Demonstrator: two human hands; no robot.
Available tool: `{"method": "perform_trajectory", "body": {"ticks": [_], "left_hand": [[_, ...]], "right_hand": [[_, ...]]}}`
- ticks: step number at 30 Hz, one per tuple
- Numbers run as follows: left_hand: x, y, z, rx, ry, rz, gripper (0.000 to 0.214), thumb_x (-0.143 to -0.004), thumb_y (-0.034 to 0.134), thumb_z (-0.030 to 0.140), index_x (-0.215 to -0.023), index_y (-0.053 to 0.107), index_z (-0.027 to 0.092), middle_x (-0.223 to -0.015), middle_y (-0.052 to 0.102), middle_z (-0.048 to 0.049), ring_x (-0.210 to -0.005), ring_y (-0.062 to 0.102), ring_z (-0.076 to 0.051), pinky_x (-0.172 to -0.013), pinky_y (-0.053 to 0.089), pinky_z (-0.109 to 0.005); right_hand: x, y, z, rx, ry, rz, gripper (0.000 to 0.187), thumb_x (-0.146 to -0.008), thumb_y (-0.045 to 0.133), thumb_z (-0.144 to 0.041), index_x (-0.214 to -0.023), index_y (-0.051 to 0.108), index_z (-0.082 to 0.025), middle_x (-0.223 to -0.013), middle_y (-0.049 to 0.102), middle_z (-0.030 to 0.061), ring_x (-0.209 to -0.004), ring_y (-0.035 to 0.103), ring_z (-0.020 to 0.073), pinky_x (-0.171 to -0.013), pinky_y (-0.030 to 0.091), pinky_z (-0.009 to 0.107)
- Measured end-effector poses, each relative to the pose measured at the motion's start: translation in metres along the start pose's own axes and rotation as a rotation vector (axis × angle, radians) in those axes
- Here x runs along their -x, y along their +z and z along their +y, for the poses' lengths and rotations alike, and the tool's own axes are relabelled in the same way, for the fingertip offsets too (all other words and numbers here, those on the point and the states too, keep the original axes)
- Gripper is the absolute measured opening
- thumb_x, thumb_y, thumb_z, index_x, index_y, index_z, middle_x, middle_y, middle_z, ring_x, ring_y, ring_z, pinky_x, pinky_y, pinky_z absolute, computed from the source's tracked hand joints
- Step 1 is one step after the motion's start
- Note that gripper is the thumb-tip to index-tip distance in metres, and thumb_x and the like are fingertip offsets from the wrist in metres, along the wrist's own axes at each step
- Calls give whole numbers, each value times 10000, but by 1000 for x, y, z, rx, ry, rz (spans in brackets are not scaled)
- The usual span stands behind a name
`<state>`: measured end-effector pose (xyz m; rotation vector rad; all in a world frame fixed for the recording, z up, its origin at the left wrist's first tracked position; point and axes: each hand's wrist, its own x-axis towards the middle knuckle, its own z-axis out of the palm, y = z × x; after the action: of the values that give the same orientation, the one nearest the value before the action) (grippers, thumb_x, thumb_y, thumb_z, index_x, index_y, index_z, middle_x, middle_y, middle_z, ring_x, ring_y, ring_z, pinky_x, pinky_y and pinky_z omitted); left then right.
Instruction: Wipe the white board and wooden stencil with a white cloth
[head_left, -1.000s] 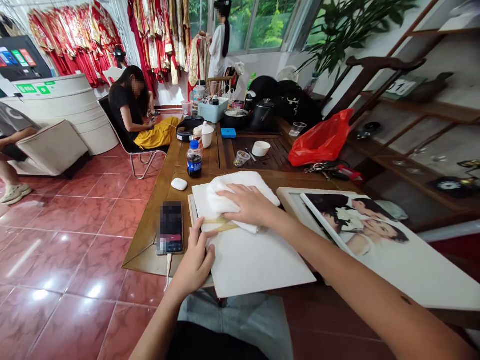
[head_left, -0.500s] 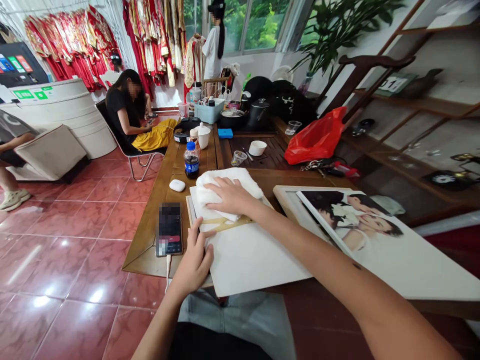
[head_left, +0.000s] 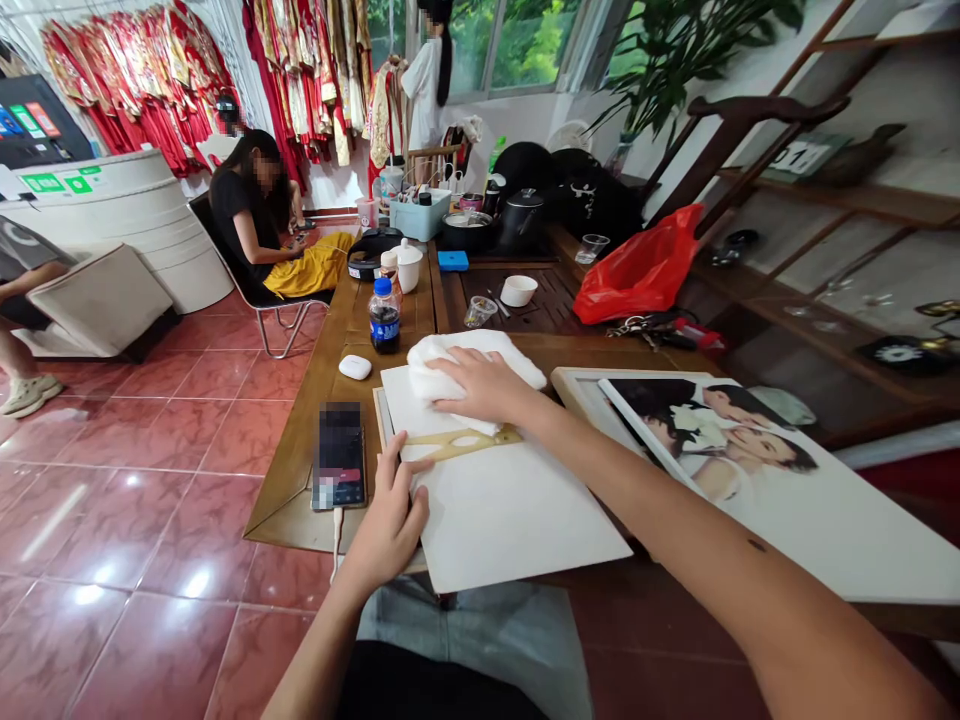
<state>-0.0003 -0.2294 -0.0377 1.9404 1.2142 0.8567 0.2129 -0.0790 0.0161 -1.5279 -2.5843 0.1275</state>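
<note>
A folded white towel (head_left: 517, 355) lies on the far part of a flat white board (head_left: 517, 520). My right hand (head_left: 480, 385) rests over the towel, fingers bent slightly into it, pressing it down. At the board's left edge is my left hand (head_left: 394, 505), fingers apart, the fingertips touching the surface. A yellowish, partly see-through band (head_left: 450, 445) runs across the board between my hands; I cannot tell what it is made of. Under the board's far left corner shows the edge of another pale panel.
Left of the board are a phone (head_left: 339, 455) with a cable, a white earbud case (head_left: 355, 367) and a cola bottle (head_left: 385, 315). To the right lies a framed couple's photo (head_left: 735, 440). Behind stand a white cup (head_left: 518, 291) and a red bag (head_left: 637, 275).
My right hand and the towel have slid slightly to the right across the board. My left hand stays at the left edge. The camera view has shifted a little.
</note>
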Motion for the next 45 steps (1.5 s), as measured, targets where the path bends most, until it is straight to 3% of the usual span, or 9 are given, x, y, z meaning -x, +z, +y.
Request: {"method": "perform_trajectory", "body": {"ticks": [6,15,19,30,33,40,45], "left_hand": [[0,1,-1,-2,9,8,315,-1068,361,237,-1353,494,241,-1683,132,-97,-1585,131,-253,-1293,103,-544],[1,1,1,-21,-13,4,332,-1071,353,253,-1372,491,235,-1677,137,-114,-1586,127,-281,-1285,132,-563],[1,0,1,-19,-23,-1,333,-1074,352,262,-1373,491,226,-1671,144,-121,-1588,118,-284,-1285,113,-570],[0,2,-1,-5,12,1,332,-1069,351,239,-1376,478,245,-1678,140,-106,-1586,117,-248,-1286,95,-568],[1,2,-1,-8,8,1,336,-1070,349,242,-1380,479,244,-1677,146,-105,-1587,114,-255,-1286,98,-568],[1,1,0,-17,0,3,340,-1074,348,253,-1387,481,239,-1678,134,-107,-1583,127,-263,-1281,154,-551],[0,-1,1,-18,-15,5,342,-1078,345,259,-1392,482,252,-1657,188,-106,-1590,114,-252,-1289,110,-538]], "right_hand": [[15,-5,24,29,95,16,636,-919,518,-571,-1469,494,-253,-1482,487,187,-1288,479,416,-1002,371,612],[7,2,-34,-12,-119,-29,670,-892,569,-595,-1488,488,-298,-1527,467,149,-1373,421,362,-1049,356,543],[9,0,-42,-18,-152,-41,669,-891,574,-596,-1486,488,-303,-1515,480,149,-1372,432,347,-1047,363,530],[46,-8,18,58,101,-4,625,-902,548,-536,-1464,513,-264,-1521,465,183,-1323,471,413,-1004,390,609],[51,-8,23,63,126,5,625,-902,547,-522,-1466,512,-253,-1517,465,186,-1321,465,424,-995,393,611],[39,-5,-15,18,-12,-7,630,-899,567,-536,-1466,514,-266,-1509,482,181,-1380,419,377,-1045,356,586],[33,-1,-41,-18,-95,-11,683,-875,609,-549,-1496,488,-290,-1540,458,162,-1397,406,371,-1083,324,576]]}}
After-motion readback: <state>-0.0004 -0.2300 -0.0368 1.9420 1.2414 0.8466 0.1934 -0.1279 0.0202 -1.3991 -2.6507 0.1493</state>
